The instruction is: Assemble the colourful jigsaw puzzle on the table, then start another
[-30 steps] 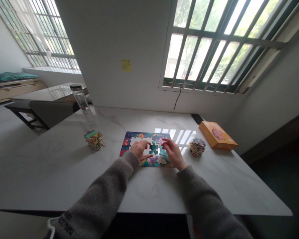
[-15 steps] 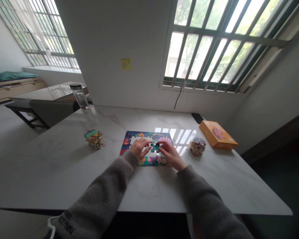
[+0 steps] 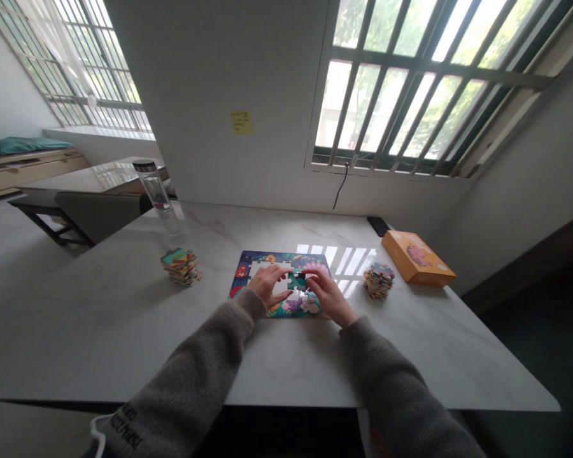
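A colourful jigsaw puzzle lies on the white marbled table, its border assembled around a pale middle. Over its centre is a green puzzle piece, between my two hands. My right hand pinches this piece at its right edge with thumb and fingertips. On the other side, my left hand has thumb and fingers spread, the fingertips at the piece's upper left. Whether the piece lies flat or slightly raised is too small to tell.
Stacks of puzzle pieces stand left and right of the puzzle. An orange box and a black phone lie at the right. A clear bottle stands at the back left, and the table's front edge is near me.
The green piece has shifted slightly up, toward the puzzle's top border. My left thumb has moved away from it, and my right fingers have shifted a little with the piece.
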Demonstrator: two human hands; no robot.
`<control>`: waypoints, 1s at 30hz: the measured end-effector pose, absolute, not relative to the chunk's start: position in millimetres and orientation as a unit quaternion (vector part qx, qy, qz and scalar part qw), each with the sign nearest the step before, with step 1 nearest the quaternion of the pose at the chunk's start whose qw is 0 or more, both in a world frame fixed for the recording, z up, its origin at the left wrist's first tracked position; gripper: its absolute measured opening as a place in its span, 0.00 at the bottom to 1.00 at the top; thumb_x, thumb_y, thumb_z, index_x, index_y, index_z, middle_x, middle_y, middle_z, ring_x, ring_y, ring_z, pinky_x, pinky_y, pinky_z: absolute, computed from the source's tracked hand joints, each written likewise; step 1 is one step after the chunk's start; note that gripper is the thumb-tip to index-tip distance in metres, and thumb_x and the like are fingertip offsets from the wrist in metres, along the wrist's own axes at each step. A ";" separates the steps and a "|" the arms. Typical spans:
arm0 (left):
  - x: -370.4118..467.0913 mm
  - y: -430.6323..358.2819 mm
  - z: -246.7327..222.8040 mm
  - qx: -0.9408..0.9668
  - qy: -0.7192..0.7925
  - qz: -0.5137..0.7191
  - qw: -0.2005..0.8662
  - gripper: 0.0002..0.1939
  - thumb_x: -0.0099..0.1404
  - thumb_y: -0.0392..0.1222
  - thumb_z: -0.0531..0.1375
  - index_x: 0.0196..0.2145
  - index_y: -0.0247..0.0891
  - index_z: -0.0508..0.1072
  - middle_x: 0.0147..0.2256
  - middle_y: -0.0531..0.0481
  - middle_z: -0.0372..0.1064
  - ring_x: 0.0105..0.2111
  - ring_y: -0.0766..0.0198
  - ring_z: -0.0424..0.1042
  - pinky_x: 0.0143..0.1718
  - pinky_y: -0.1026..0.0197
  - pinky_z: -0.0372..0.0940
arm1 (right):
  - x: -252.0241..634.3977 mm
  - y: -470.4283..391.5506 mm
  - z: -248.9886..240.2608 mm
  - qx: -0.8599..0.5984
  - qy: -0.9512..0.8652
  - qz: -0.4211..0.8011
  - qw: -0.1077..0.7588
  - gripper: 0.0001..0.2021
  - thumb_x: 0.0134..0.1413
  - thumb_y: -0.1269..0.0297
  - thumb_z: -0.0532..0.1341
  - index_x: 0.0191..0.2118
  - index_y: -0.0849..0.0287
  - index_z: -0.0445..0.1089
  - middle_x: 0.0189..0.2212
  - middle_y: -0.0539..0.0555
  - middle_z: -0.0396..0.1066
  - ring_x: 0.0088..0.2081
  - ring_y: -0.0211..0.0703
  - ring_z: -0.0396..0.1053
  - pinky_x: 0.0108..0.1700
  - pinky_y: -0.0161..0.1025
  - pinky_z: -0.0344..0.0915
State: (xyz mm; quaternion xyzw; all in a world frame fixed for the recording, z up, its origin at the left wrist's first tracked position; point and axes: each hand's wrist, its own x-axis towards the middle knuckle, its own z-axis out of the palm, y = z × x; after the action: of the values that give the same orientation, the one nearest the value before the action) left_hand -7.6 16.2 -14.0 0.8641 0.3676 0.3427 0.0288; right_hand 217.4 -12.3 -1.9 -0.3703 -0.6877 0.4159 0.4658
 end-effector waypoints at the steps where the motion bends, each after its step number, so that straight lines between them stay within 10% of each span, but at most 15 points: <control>1: -7.9 16.1 -13.7 0.864 0.366 0.344 0.027 0.24 0.62 0.47 0.65 0.53 0.40 0.69 0.39 0.48 0.73 0.39 0.57 0.72 0.44 0.55 0.61 | 217.4 -12.3 -1.8 -0.372 -0.688 0.415 0.466 0.15 0.64 0.52 0.57 0.51 0.55 0.68 0.30 0.50 0.70 0.34 0.42 0.70 0.39 0.41 0.68; 30: 0.8 7.0 -7.5 0.878 0.346 0.331 -0.022 0.13 0.66 0.52 0.63 0.35 0.38 0.76 0.30 0.49 0.75 0.35 0.57 0.71 0.43 0.54 0.57 | 212.2 -8.0 -11.9 -0.373 -0.663 0.418 0.496 0.16 0.57 0.50 0.65 0.44 0.56 0.69 0.31 0.50 0.69 0.33 0.40 0.69 0.37 0.41 0.68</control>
State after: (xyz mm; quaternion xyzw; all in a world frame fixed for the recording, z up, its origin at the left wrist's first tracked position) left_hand 0.8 7.0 -7.5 0.8776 0.3459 0.3313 -0.0220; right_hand 212.2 -8.0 -11.9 -0.3730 -0.6635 0.4178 0.4961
